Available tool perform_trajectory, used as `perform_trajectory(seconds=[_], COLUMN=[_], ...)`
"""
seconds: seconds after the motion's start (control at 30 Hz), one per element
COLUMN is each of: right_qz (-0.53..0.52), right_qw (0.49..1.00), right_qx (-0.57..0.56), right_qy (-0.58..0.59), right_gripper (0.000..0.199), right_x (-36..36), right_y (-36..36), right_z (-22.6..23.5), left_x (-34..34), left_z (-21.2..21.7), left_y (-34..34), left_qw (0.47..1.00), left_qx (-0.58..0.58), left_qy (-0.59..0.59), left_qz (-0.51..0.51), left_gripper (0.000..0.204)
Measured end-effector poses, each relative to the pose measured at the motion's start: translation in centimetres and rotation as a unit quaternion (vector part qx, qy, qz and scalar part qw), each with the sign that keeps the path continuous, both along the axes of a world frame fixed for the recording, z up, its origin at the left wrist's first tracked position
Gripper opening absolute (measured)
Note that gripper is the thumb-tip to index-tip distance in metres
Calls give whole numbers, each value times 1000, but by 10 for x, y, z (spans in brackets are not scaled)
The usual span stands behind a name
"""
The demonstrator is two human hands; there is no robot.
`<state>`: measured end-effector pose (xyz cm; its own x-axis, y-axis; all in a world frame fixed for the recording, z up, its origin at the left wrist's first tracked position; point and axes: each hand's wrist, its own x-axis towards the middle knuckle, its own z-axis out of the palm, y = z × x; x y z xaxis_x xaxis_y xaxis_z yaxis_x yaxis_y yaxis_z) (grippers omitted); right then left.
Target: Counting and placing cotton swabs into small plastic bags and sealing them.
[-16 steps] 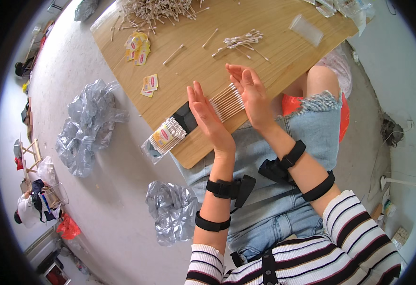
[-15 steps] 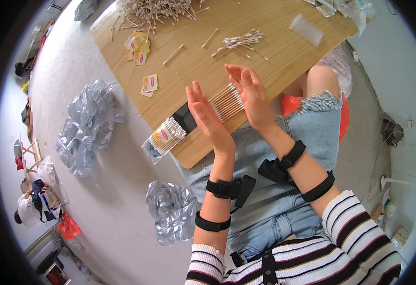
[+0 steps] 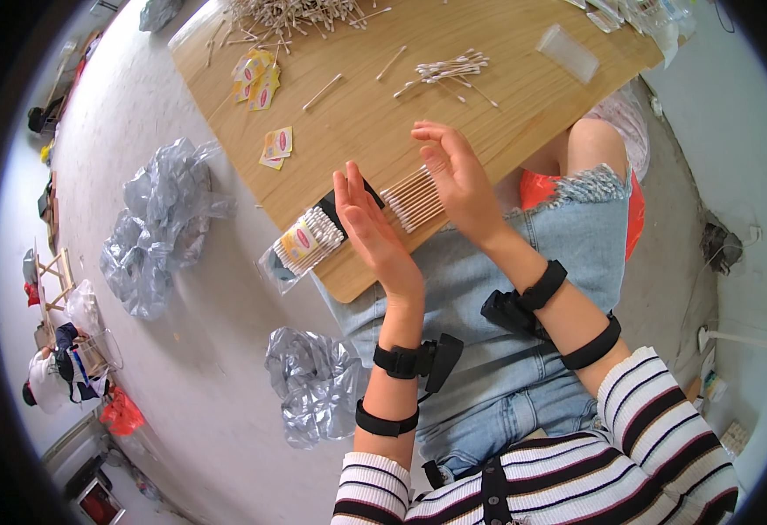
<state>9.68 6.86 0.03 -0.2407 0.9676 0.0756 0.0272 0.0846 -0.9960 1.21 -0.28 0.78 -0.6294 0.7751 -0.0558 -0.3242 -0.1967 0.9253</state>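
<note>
A row of cotton swabs (image 3: 411,201) lies side by side on the wooden table (image 3: 339,131), between my two hands. My left hand (image 3: 370,232) stands on edge with its fingers straight, at the left end of the row and in front of a black flat piece (image 3: 364,192). At the row's other end is my right hand (image 3: 462,188), fingers stretched and slightly curved, holding nothing. Past the black piece, a clear bag (image 3: 280,267) holds a bundle of swabs (image 3: 311,238) with a yellow and white label card (image 3: 299,241). It lies at the table's near left corner.
A big heap of swabs (image 3: 300,13) covers the far left of the table. A smaller pile (image 3: 453,68), label cards (image 3: 256,79) and a clear plastic case (image 3: 567,54) lie about. Crumpled grey plastic (image 3: 169,227) is on the floor. Another person's knee (image 3: 598,144) shows at the right.
My hands have drawn slightly apart, the left one shifting left and down. More of the swab row's left end shows. My right hand now covers more of its right end.
</note>
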Motion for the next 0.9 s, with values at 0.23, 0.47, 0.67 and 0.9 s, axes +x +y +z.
perform_trajectory(seconds=[0.23, 0.47, 0.67, 0.9], right_qz=[13, 61, 88, 106], right_qw=[836, 820, 826, 820], right_qx=[363, 377, 385, 393], right_qy=[-411, -426, -401, -402], right_gripper=[38, 42, 44, 45], right_x=[-19, -40, -50, -45], right_y=[6, 22, 21, 23], right_z=[-15, -20, -22, -25], left_x=[7, -7, -3, 0], left_z=[2, 1, -8, -5], left_y=[-1, 8, 20, 22], left_qw=[999, 994, 992, 992], left_qx=[1, 26, 45, 57], left_qy=[14, -1, -31, -20], left_qz=[52, 106, 113, 109], left_gripper=[71, 69, 67, 69])
